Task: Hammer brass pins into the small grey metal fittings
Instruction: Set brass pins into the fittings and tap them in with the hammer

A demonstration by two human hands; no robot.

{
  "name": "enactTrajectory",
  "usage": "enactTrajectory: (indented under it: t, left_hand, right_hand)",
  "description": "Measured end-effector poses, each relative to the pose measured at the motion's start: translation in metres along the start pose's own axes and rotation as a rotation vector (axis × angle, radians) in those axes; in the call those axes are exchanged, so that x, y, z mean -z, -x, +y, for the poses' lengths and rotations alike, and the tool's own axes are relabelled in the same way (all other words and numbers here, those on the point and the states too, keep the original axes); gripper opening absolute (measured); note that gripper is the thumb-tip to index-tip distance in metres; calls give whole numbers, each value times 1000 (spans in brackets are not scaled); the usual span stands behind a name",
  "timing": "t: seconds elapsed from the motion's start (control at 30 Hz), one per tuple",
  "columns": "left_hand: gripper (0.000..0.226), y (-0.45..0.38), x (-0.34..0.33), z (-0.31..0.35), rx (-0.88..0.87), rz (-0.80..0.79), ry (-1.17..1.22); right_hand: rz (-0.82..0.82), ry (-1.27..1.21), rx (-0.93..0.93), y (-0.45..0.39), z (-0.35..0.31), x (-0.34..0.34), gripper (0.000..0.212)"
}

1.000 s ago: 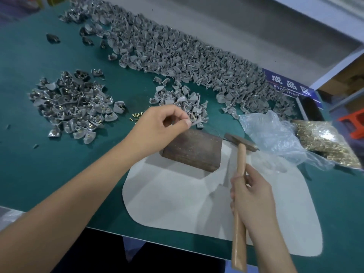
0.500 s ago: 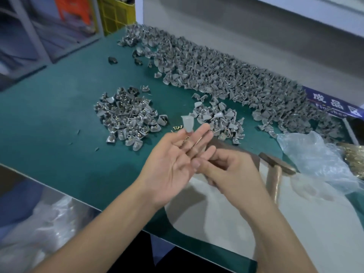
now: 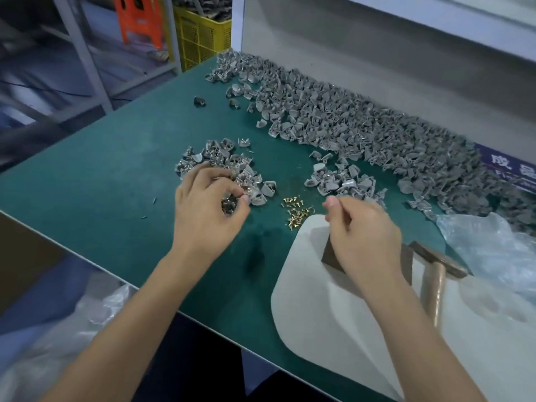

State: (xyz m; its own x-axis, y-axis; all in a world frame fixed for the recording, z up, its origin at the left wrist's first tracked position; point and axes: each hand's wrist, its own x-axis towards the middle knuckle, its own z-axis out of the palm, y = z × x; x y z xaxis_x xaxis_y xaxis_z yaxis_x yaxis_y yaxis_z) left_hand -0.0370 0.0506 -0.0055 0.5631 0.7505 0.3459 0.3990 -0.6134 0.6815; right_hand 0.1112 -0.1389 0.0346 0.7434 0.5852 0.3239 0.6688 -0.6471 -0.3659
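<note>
My left hand (image 3: 207,208) sat at the near edge of the small heap of fittings (image 3: 223,169) out in the middle of the green bench (image 3: 110,175), its fingers curled around one dark grey fitting (image 3: 229,205). My right hand (image 3: 364,236) hung over the brown block (image 3: 329,255) on the white mat (image 3: 333,314), thumb and forefinger pinched together; I could not tell on what. Loose brass pins (image 3: 295,210) lay between the hands, the hammer (image 3: 436,278) beside the block toward the bench's right edge.
</note>
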Motion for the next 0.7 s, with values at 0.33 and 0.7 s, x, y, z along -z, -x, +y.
enactTrajectory:
  t: [0.33, 0.7]
  left_hand:
    - [28, -14, -34, 27, -298, -255, -233]
    - [14, -19, -59, 40, -229, -200, -419]
  right_hand:
    - [-86, -186, 27, -12, 39, -11, 24]
    - [-64, -293, -29, -11, 40, -7, 23]
